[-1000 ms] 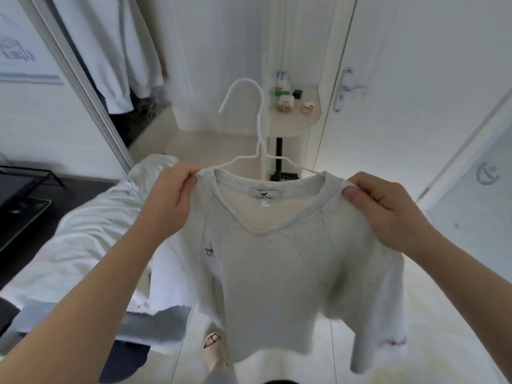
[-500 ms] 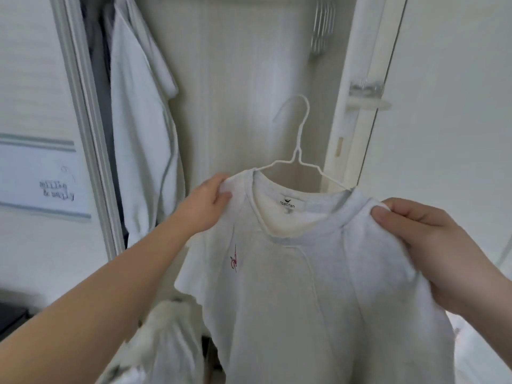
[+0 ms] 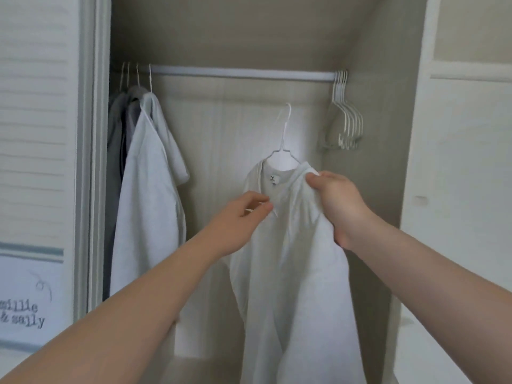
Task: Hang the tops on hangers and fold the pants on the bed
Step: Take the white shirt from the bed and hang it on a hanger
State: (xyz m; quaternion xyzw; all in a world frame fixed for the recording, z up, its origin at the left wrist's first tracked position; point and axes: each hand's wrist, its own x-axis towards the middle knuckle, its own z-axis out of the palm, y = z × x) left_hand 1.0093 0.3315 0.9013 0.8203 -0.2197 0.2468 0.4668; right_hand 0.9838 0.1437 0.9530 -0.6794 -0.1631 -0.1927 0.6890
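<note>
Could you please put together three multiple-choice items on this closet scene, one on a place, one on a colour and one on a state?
1. Where on the rod do the empty hangers hang?
A. at its right end
B. at its middle
C. at its left end

2. What colour is the hanger inside the held top?
A. black
B. white
C. brown

3. How does that hanger's hook stand?
A. hooked over the rod
B. below the rod, not on it
C. tucked inside the top

Answers: 1 A, the bare bunch sits by the right wall of the closet; 2 B, its wire is white from hook to shoulders; 3 B, the hook ends in the air under the rod.
</note>
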